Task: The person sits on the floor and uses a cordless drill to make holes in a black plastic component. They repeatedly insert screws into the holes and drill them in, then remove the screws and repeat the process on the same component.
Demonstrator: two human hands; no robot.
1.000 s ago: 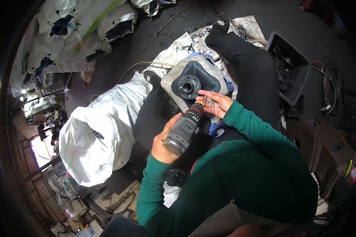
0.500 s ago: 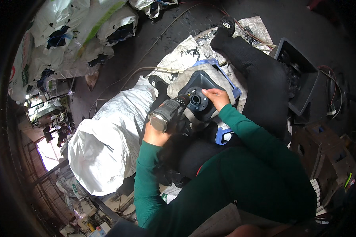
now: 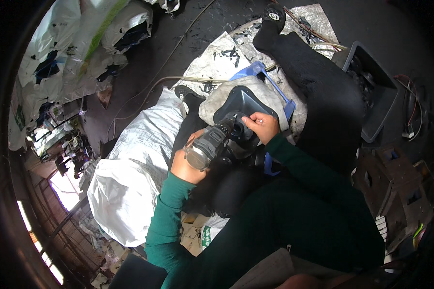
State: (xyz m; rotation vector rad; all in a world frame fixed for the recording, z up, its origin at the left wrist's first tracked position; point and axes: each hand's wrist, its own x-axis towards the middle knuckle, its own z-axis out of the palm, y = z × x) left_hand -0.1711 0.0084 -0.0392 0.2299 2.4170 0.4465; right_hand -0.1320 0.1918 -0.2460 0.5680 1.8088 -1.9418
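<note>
A pale sheet (image 3: 205, 63) lies on the dark floor (image 3: 152, 55), black scraps (image 3: 233, 56) scattered near its left edge. By its near-left corner slumps an open white sack (image 3: 149, 130); past its right edge, a dark bin (image 3: 382, 106) holds black pieces (image 3: 364, 73).

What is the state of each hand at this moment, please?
Left hand: closed around the drill.
Right hand: curled at the black part; whether it holds anything cannot be told.

Left fingers (image 3: 195, 136) grip 1 drill (image 3: 206, 148); right fingers (image 3: 259, 117) meet over 1 dark flared part (image 3: 246, 102).
</note>
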